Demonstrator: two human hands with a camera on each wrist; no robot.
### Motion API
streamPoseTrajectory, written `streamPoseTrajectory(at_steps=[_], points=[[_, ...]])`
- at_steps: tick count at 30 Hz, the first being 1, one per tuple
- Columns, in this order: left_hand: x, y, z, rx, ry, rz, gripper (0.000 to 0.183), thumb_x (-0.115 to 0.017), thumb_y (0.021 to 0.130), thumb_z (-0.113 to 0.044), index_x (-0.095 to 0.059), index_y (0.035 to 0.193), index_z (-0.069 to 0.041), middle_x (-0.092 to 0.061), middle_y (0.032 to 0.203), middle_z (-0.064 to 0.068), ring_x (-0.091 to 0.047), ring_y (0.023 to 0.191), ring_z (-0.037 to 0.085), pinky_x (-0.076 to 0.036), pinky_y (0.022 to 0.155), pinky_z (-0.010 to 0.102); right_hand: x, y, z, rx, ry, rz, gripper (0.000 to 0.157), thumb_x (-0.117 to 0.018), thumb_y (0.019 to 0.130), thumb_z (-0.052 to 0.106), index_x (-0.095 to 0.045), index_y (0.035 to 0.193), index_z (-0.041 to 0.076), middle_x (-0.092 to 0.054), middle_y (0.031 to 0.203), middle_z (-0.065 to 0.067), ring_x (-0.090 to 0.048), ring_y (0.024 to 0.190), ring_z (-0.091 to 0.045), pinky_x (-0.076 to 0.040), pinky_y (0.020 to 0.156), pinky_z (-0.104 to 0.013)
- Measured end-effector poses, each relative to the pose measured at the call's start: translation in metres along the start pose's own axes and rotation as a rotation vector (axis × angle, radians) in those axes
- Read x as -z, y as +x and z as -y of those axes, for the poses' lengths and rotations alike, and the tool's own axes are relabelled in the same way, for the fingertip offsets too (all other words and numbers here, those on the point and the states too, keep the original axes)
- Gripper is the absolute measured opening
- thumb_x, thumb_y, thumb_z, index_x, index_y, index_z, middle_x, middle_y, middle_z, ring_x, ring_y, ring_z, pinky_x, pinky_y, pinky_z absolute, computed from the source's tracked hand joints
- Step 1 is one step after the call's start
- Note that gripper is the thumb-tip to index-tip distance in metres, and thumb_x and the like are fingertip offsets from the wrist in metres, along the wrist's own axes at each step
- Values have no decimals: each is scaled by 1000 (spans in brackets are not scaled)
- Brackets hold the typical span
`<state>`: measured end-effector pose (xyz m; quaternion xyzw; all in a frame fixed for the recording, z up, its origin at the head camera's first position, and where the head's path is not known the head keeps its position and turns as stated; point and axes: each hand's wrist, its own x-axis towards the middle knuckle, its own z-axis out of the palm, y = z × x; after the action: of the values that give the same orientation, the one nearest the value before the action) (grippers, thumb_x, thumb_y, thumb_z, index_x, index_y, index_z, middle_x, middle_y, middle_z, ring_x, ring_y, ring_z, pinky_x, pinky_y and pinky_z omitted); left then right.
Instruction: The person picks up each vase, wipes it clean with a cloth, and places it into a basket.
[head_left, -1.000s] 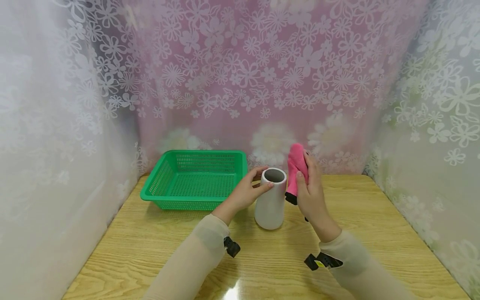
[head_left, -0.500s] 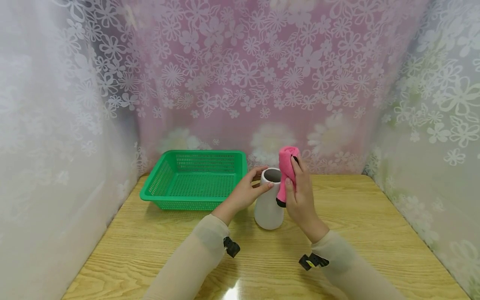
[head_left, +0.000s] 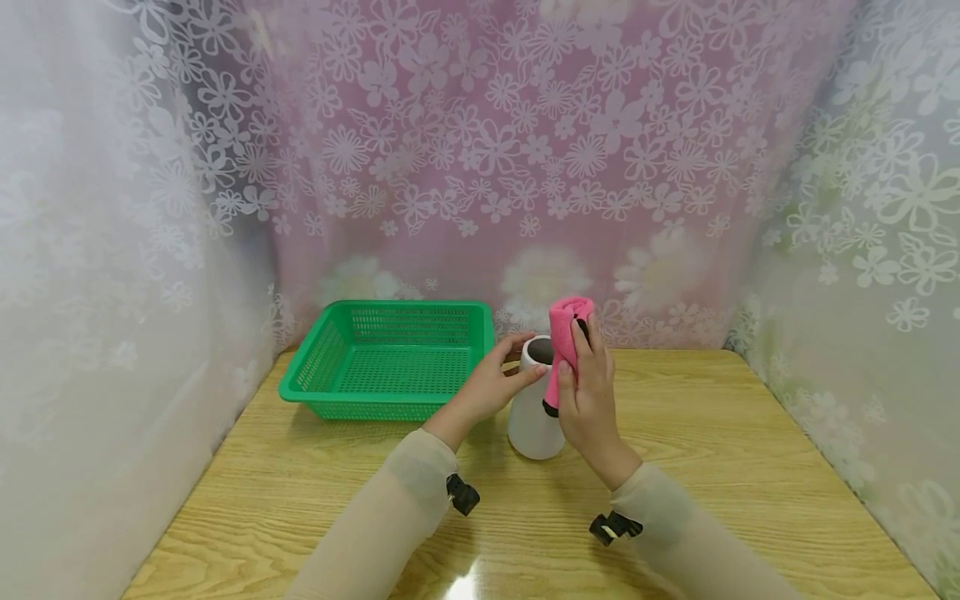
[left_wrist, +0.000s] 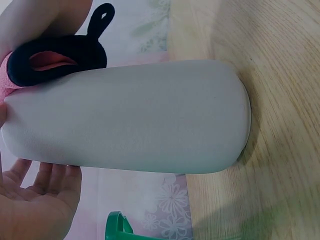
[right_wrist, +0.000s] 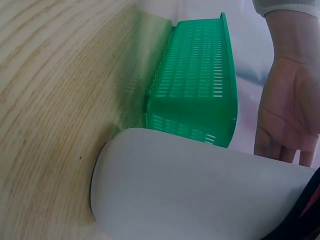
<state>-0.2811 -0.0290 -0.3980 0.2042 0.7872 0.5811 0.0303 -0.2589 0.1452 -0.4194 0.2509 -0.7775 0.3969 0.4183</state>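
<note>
A white vase (head_left: 531,429) stands upright on the wooden table, its round mouth facing up. My left hand (head_left: 491,382) grips it near the rim, thumb at the front and fingers around the left side. In my right hand (head_left: 592,412) is a folded pink cloth (head_left: 564,337) with black edging, held against the vase's upper right side and covering part of its mouth. From the left wrist view, the cloth's black edge with a small loop (left_wrist: 97,50) lies along the vase wall (left_wrist: 130,120). Most of the cloth is hidden in the right wrist view.
Left of the vase sits a green perforated plastic basket (head_left: 390,408), close behind my left wrist. The wooden table (head_left: 525,542) ends at a flowered pink curtain (head_left: 465,167) at the back, with pale curtains on both sides.
My right hand has moved left with the pink cloth, from beside the vase to against its right side. My left hand has kept its hold, and the vase has barely shifted.
</note>
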Motion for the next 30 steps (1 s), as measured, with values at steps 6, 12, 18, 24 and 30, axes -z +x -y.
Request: streamPoseTrajectory(at_steps=[6, 12, 18, 24, 30], points=[[0, 0, 0, -3, 9, 0, 68, -69, 94, -44, -40, 153, -26, -48, 146, 1, -49, 135, 25, -47, 104, 44, -1, -3, -6, -75, 21, 5, 59, -49, 102, 2, -30, 157, 10, -20, 164, -15, -32, 137, -45, -34, 98, -68], [0, 2, 2, -14, 18, -9, 67, -69, 94, -45, -41, 152, -27, -49, 146, 1, -48, 135, 25, -46, 105, 45, -1, -3, -9, -115, 57, 23, 57, -45, 104, 6, -28, 158, 11, -21, 164, -12, -32, 139, -43, -34, 100, -70], [0, 0, 0, -18, 5, -8, 64, -69, 94, -42, -43, 151, -28, -50, 145, 1, -48, 135, 24, -46, 105, 45, -1, -4, -11, -151, 103, 25, 57, -43, 105, 5, -26, 159, 12, -25, 162, -14, -33, 139, -42, -34, 102, -68], [0, 0, 0, -15, -7, -4, 64, -70, 94, -42, -43, 151, -30, -50, 145, 0, -48, 135, 25, -47, 104, 46, 1, -3, -12, -195, 146, 34, 55, -41, 107, 6, -25, 159, 11, -30, 159, -17, -35, 139, -38, -33, 106, -65], [0, 0, 1, -11, -5, -6, 64, -70, 94, -43, -43, 151, -30, -50, 144, -2, -49, 135, 23, -47, 104, 45, 9, 3, 7, -297, 239, 59, 50, -37, 107, 4, -27, 156, 2, -35, 152, -24, -40, 132, -38, -34, 107, -58]])
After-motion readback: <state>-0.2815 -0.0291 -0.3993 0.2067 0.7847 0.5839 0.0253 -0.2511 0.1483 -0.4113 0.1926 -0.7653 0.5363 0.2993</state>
